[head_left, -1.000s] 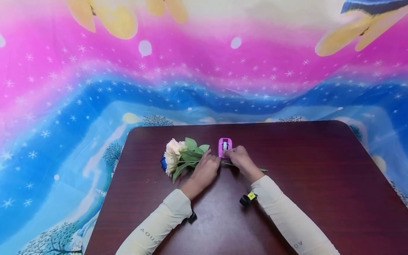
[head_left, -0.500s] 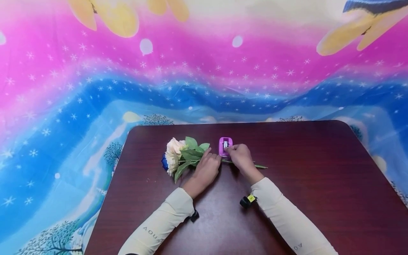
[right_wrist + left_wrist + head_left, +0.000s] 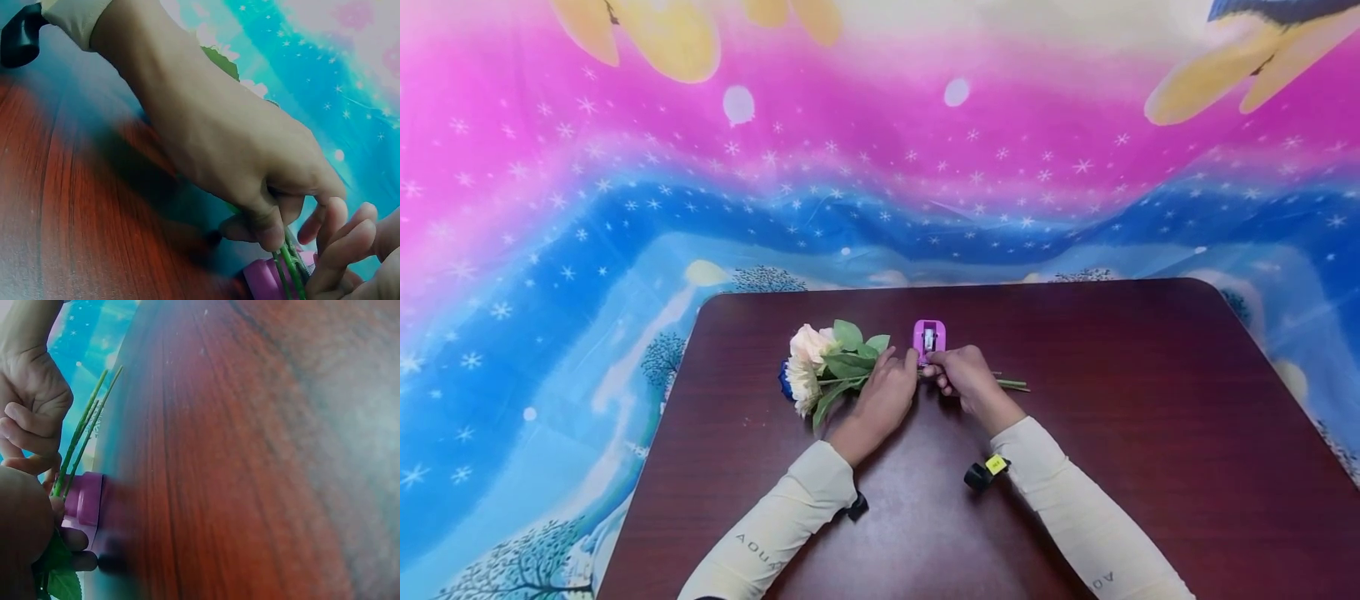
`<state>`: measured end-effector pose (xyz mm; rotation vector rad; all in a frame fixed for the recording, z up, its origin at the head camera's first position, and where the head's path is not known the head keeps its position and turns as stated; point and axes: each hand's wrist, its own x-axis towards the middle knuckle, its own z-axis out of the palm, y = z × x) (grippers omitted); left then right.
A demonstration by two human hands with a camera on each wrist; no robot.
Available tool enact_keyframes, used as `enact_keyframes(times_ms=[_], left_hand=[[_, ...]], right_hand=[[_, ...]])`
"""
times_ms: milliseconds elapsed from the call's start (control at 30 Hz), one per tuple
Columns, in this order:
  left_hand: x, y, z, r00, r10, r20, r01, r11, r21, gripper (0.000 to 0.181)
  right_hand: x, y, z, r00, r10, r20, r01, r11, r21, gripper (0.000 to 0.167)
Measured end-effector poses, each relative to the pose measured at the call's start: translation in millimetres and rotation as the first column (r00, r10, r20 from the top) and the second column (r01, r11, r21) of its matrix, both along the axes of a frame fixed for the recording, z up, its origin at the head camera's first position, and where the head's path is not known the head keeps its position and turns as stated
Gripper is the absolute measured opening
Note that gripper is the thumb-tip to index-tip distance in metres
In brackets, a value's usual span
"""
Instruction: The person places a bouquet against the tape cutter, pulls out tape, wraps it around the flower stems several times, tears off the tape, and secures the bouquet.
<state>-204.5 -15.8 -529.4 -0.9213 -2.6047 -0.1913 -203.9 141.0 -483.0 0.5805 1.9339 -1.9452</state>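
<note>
The left hand's grip (image 3: 886, 392) pinches the green stems (image 3: 1013, 385) of the bouquet (image 3: 848, 365), whose blooms (image 3: 803, 390) lie at its nine o'clock on the bench (image 3: 1112, 433). The right hand's grip (image 3: 968, 373) is curled just beside the pink tape dispenser (image 3: 919, 342), at its ten o'clock; whether it pinches anything, I cannot tell.

- Left arm (image 3: 767, 525) reaches forward, slanting inward.
- Right arm (image 3: 1090, 508) mirrors it.
- Left hand (image 3: 887, 393) grips, back upward.
- Right hand (image 3: 967, 377) is curled, just beside the left.
</note>
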Motion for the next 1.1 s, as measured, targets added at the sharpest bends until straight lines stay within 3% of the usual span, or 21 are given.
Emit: enact_keyframes(times_ms=[267, 700, 1100], left_hand=[[-4.7, 1.5, -0.8, 0.994, -0.019, 0.104, 0.010, 0.996, 0.089, 0.038], [-2.2, 9.4, 2.0, 0.996, 0.068, 0.065, -0.076, 0.988, 0.133, 0.043], [-3.6, 9.0, 2.1, 0.993, 0.073, 0.092, -0.088, 0.982, 0.167, 0.028]], right_hand=[[2.9, -1, -7.6, 0.999, -0.015, -0.029, 0.014, 1.000, -0.027, 0.029], [12.4, -3, -6.0, 0.999, -0.027, -0.044, 0.025, 0.999, -0.032, 0.024], [46.9, 4, -7.1, 0.998, 0.045, -0.035, -0.046, 0.998, -0.034, 0.018]])
